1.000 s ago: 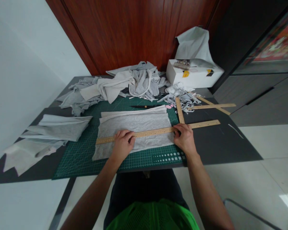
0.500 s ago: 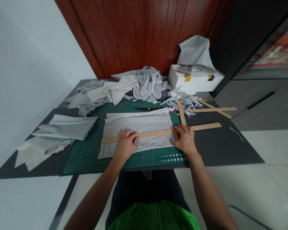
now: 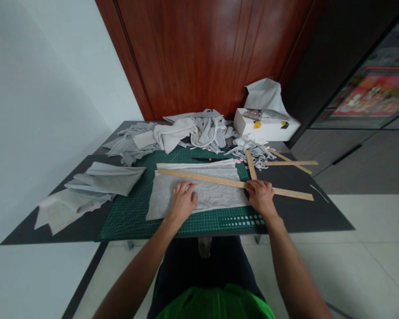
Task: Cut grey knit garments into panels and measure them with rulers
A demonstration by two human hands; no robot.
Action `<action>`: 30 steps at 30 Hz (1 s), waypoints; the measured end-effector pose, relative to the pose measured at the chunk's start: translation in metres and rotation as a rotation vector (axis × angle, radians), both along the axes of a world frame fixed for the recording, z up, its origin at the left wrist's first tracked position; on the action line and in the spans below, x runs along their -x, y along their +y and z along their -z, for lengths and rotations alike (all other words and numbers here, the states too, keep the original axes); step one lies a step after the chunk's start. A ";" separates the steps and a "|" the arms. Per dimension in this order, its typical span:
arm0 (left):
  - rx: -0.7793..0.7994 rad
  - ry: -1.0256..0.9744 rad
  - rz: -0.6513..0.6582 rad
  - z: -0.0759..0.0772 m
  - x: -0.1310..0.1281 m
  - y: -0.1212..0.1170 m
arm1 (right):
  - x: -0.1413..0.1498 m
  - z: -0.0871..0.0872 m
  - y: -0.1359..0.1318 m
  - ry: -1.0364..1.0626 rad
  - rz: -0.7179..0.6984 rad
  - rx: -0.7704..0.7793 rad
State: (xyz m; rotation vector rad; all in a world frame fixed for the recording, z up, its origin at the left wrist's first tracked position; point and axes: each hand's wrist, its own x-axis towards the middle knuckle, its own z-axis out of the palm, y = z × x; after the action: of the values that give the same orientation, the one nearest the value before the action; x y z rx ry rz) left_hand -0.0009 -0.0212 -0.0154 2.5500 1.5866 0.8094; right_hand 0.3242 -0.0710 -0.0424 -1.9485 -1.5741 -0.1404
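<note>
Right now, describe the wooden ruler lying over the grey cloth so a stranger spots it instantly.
On the dark table, find the green cutting mat and the flat grey cloth spread on it. The wooden ruler slants over that cloth, with the person's right hand on it. Unlike the other wooden strips, it reaches across the cloth.

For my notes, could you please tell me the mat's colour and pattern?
The mat is green with pale grid lines, best seen in the head view.
</note>
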 end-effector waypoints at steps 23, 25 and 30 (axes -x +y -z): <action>0.136 0.207 0.146 -0.007 -0.010 -0.002 | -0.033 -0.020 0.035 0.126 0.518 0.048; 0.159 0.195 0.172 -0.016 -0.008 0.012 | -0.020 -0.025 0.042 0.102 0.439 0.012; 0.138 0.133 0.079 -0.036 0.017 0.069 | 0.013 -0.032 0.077 0.030 -0.052 -0.100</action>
State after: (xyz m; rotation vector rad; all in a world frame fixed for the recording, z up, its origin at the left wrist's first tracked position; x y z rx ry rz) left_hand -0.0178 0.0479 0.0203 2.5959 1.5059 0.5143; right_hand 0.3112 0.0061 -0.0104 -1.8236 -1.5667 -0.1653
